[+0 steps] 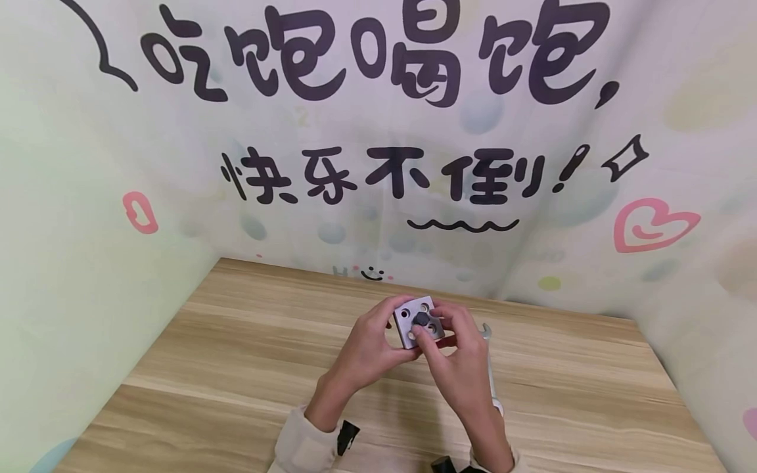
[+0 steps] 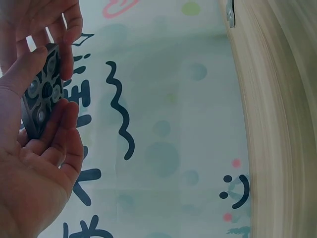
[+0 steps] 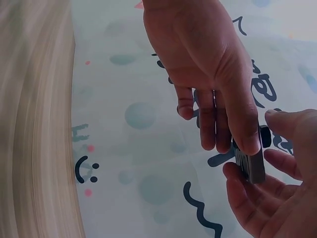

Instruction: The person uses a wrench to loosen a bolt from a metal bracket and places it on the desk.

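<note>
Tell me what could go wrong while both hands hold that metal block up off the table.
1. The metal block is held in the air, pinched at its edges by the left hand; a slip would likely drop it onto the wooden table.
2. The right hand has fingertips on the dark bolt head; it could come loose and roll away.
3. The wrench lies partly hidden under the right hand and could get knocked.
</note>
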`<state>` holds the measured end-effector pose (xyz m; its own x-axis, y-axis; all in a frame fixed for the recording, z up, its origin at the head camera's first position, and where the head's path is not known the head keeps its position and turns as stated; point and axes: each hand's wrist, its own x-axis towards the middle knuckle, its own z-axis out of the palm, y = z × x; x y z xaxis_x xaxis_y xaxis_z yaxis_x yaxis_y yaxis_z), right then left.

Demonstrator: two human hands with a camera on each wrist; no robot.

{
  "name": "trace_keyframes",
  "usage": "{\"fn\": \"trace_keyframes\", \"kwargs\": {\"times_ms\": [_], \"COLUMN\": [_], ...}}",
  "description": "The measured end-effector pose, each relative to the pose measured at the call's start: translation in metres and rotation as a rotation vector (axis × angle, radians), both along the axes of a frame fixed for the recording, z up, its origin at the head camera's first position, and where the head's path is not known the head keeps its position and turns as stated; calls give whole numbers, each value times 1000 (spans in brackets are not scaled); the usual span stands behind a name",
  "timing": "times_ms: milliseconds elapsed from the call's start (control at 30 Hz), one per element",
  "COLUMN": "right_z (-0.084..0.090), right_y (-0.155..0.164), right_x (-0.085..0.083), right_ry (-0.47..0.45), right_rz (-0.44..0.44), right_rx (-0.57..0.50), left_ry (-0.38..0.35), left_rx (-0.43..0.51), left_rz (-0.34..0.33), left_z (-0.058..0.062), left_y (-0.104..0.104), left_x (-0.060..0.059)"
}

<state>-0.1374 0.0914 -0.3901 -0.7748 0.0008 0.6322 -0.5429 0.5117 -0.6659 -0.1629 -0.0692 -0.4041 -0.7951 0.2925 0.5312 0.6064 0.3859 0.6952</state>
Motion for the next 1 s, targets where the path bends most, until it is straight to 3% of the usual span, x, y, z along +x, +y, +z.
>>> {"fn": "trace_keyframes", "kwargs": {"times_ms": [633, 1000], "right_z": [-1, 0], "right_y": [-1, -1], "right_x": [0, 0], "right_ry": [53, 75], "right_rz": [-61, -41], "right_rx": [15, 23], "left_ry": [1, -2], "left_rx": [-3, -13], "left_rz": [-7, 8], "left_z": [1, 3], "left_y": [2, 2], "left_x": [1, 2]}}
